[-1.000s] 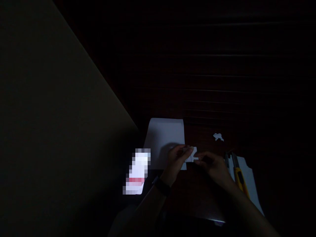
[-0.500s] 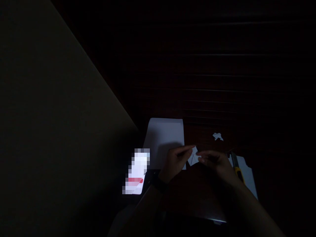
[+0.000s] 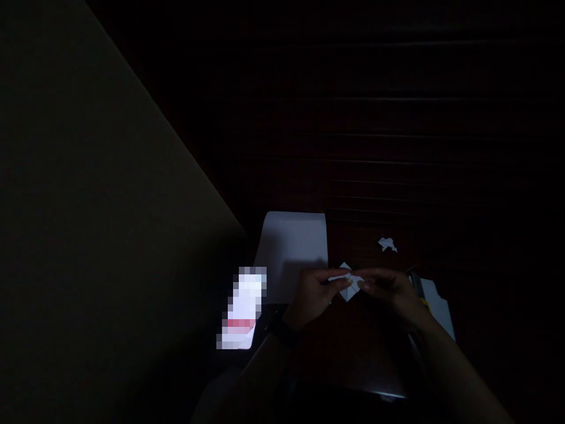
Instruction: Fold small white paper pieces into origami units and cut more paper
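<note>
From my remote view, the left hand [image 3: 312,294] pinches a small folded paper [image 3: 348,294] between thumb and fingers, and the right hand [image 3: 395,290] grips its right corner. I see the paper between both hands, over the dark tabletop [image 3: 353,353]; whether it touches the surface I cannot tell. A large white sheet [image 3: 291,241] lies to the left, and a little folded paper figure [image 3: 387,244] lies beyond the right hand.

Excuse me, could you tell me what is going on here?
A person's left hand and right hand pinch a small folded paper between them. A larger sheet lies by the left hand, near a lit screen. A small folded figure lies beyond the right hand, which partly hides a cutter.
</note>
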`<state>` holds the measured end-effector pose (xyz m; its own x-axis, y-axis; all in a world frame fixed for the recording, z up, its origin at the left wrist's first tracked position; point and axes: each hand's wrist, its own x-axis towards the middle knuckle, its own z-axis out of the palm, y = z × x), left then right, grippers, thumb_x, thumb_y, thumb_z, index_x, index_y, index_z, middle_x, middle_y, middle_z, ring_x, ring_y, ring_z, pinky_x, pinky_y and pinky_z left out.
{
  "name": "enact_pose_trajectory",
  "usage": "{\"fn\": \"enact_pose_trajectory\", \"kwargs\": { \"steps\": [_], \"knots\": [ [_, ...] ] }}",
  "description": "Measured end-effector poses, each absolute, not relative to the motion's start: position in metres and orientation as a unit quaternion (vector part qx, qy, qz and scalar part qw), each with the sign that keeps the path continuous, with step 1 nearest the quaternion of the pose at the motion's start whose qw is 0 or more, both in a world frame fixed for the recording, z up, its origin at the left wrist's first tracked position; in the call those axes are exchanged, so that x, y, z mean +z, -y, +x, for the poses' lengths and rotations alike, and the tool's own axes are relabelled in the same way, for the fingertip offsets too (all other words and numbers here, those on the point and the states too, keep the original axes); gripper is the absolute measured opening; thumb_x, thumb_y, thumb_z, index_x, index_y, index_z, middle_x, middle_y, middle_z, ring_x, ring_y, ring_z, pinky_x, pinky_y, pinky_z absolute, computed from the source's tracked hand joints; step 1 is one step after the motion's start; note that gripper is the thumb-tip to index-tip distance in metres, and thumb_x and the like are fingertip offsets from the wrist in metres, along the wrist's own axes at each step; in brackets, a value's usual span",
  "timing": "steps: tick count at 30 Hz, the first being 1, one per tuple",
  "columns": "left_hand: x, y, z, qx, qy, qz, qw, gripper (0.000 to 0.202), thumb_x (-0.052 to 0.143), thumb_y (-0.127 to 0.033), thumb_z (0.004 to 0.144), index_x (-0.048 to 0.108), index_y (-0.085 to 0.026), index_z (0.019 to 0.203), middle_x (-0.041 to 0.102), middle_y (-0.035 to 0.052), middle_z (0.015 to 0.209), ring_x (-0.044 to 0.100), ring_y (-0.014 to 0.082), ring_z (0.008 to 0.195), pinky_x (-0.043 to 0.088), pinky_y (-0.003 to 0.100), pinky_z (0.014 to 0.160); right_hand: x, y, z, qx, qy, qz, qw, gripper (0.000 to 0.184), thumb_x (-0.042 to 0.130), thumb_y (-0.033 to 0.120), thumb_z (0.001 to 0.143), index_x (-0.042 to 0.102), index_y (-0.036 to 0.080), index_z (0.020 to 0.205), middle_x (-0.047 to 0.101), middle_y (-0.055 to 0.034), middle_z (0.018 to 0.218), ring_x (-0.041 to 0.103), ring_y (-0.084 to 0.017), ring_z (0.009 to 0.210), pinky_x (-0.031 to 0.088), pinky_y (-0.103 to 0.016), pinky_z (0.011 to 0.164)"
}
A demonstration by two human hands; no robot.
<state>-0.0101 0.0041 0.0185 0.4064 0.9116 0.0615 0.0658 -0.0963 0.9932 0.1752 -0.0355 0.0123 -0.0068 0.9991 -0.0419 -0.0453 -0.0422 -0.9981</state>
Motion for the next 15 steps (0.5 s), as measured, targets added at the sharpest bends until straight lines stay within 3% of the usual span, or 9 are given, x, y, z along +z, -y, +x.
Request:
{"fn": "enact_pose_trajectory", "kwargs": {
  "steps": [7,15],
  "knots": [
    [0.0182,-0.0057,-0.0125,0.394,-0.361,0.653,0.536,0.029,0.061,-0.037,0.079,0.07,-0.016,0.096,0.07,0.0088,0.089,0.063,0.0196,0.079,0.049,0.028,0.067,0.0169,0.0362,0.1791,0.526,0.508,-0.499,0.466,0.028,0.071,0.027,0.072,0.069,0.024,0.099,0.071,-0.0036,0.092,0.064,-0.02,0.087,0.048,-0.032,0.079],
    [0.0098,-0.0113,-0.012,0.414,-0.361,0.627,0.553,0.028,0.061,-0.035,0.079,0.068,-0.016,0.098,0.069,0.0086,0.09,0.062,0.0179,0.076,0.048,0.026,0.064,0.0209,0.0388,0.174,0.575,0.467,-0.458,0.491,0.029,0.068,0.027,0.075,0.067,0.022,0.104,0.069,-0.0074,0.103,0.062,-0.023,0.096,0.046,-0.034,0.086]
  ]
}}
